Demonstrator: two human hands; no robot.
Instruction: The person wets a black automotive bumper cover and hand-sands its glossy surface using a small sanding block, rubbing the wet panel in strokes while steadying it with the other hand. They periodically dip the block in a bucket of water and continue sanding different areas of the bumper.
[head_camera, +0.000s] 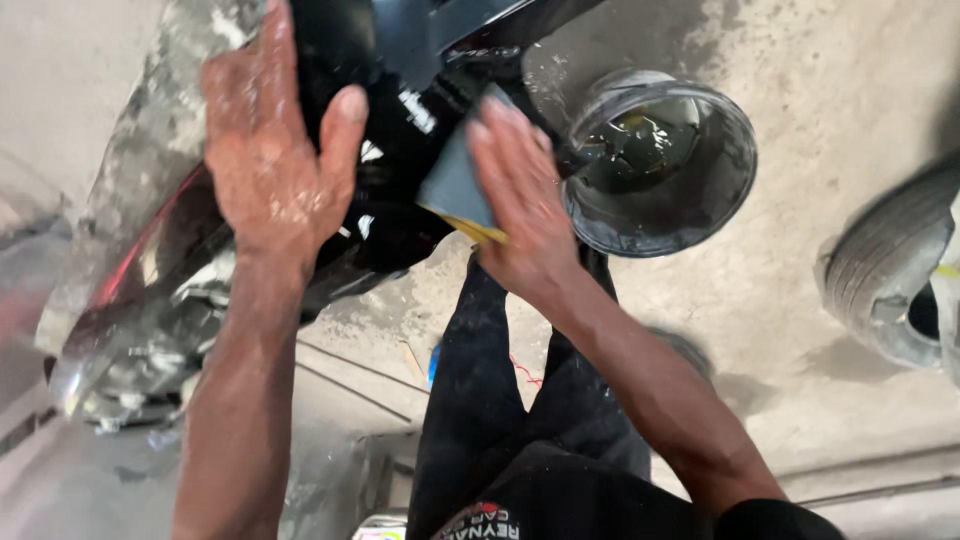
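Two hands on one glossy black car panel (395, 150), which fills the upper left of the view and runs down to abt 8 o'clock, where a red lamp lens and chrome trim show. Left hand (275, 140) lies flat, fingers spread, wet, thumb out toward 3 o'clock; it braces the panel and grips nothing. Right hand (520, 200) is just beside it at 3 o'clock, fingers straight and together, pressing a grey sanding pad (452, 185) w/ a yellow underside against the black surface. Pad touches the panel; its lower edge sticks out below the palm.

Dark bucket (655, 165) of murky water stands on the concrete floor (800, 330) at abt 2 o'clock from the right hand, near but not touching. Tyre (890, 280) lies at the right edge, well apart. Person's dark trousers show at 6 o'clock.

Step in hand, by my read: wet rubbing of the panel, mid-stroke. Next move prob. calls for even flat pressure, pad kept wet, left hand holding the panel steady so it doesn't shift. Can't tell how much of the surface is done.
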